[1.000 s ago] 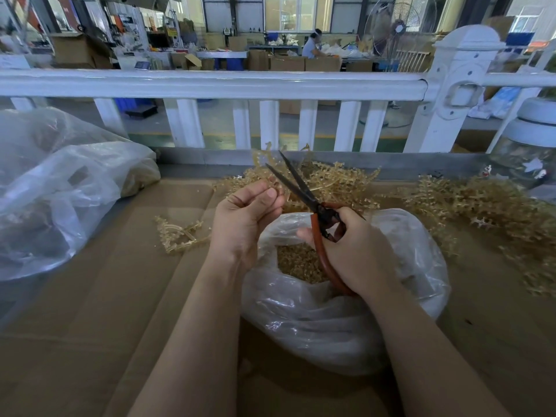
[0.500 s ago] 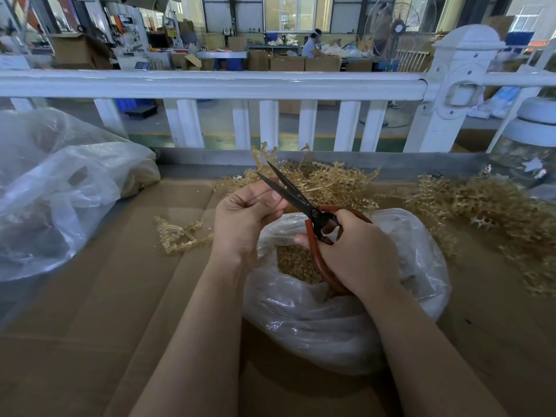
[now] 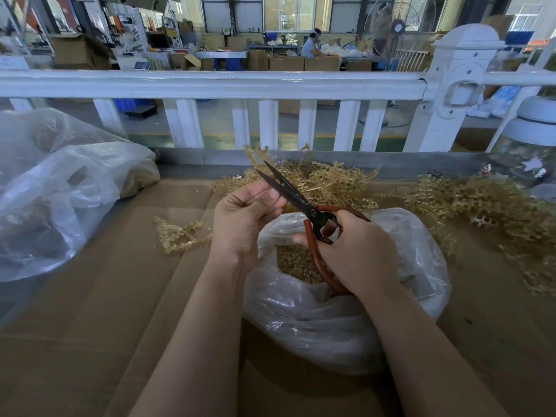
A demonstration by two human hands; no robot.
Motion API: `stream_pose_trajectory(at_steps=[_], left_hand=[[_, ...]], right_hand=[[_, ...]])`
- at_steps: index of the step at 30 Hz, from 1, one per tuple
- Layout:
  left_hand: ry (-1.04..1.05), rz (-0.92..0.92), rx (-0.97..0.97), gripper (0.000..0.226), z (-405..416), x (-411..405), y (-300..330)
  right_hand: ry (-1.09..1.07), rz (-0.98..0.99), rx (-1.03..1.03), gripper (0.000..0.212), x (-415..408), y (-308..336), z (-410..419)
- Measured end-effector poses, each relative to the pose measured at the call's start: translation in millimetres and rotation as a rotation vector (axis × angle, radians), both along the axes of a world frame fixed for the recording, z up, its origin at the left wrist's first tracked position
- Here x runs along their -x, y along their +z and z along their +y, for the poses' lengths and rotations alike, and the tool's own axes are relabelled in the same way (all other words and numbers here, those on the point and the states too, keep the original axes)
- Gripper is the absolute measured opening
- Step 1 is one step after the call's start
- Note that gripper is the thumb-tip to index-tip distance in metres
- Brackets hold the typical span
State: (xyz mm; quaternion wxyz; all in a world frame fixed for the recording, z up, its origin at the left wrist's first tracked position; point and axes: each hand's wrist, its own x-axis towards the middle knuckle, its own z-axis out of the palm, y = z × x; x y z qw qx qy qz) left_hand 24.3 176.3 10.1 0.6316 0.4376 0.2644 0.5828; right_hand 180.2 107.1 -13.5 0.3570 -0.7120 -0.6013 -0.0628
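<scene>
At the centre of the frame, your right hand [image 3: 361, 254] grips the scissors [image 3: 293, 194], with its fingers curled through and round the red handle loops. The dark blades point up toward the upper left, parted a little at the tips. They pass just beside the thumb tip of your left hand [image 3: 243, 218].

That left hand is curled, thumb pressed to forefinger, pinching a thin pale strand [image 3: 261, 196] that lies close to the blades. The strand is too slight to tell whether the blades touch it.

Both hands hang over the open mouth of a clear plastic bag [image 3: 331, 329], which sits on the cardboard-covered desk [image 3: 105, 296] at lower centre. Small tan cuttings [image 3: 293, 263] lie inside the bag, and the lower red loop of the scissors dips toward its mouth.

Behind your hands, a heap of tan plastic sprigs [image 3: 334, 182] lies against the grey back edge of the desk. A second heap [image 3: 481, 206] spreads across the right of the frame. One loose sprig [image 3: 177, 236] lies on the cardboard just left of your left wrist.

At the left of the frame, a large crumpled bag [image 3: 60, 191] of clear plastic rests on the desk, well apart from your hands. A white railing [image 3: 210, 84] runs across the upper part of the frame, and a glass jar [image 3: 529, 155] with a white lid stands at the far right edge.
</scene>
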Motion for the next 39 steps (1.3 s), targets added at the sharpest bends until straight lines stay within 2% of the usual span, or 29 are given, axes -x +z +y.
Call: stream_pose_trajectory(at_steps=[3, 7, 15, 18, 25, 30, 39], left_hand=[[0.001, 0.001, 0.014, 0.023, -0.6, -0.1, 1.1], [0.011, 0.005, 0.040, 0.026, -1.8, -0.2, 2.2], [-0.066, 0.051, 0.040, 0.010, -2.8, 0.9, 1.8], [-0.074, 0.089, 0.013, 0.032, -0.5, 0.8, -0.7], [-0.092, 0.134, -0.034, 0.030, -0.5, 0.3, -0.3], [-0.088, 0.102, -0.015, 0.007, -0.1, 0.5, 0.0], [-0.031, 0.132, -0.037, 0.011, 1.9, -1.3, -2.1]], right_hand=[[0.019, 0.002, -0.019, 0.064, 0.3, -0.8, 0.5], [0.034, 0.037, -0.033, 0.063, 0.6, -2.0, 1.7], [0.001, 0.004, -0.018, 0.070, 0.0, -0.6, 0.8], [0.000, 0.008, -0.020, 0.074, 1.1, 1.1, 0.1], [-0.052, -0.043, -0.026, 0.062, -0.4, 0.5, -0.8], [-0.066, -0.060, -0.051, 0.052, 0.0, 0.3, -1.0], [-0.053, -0.031, -0.018, 0.052, 0.4, -0.2, -1.4]])
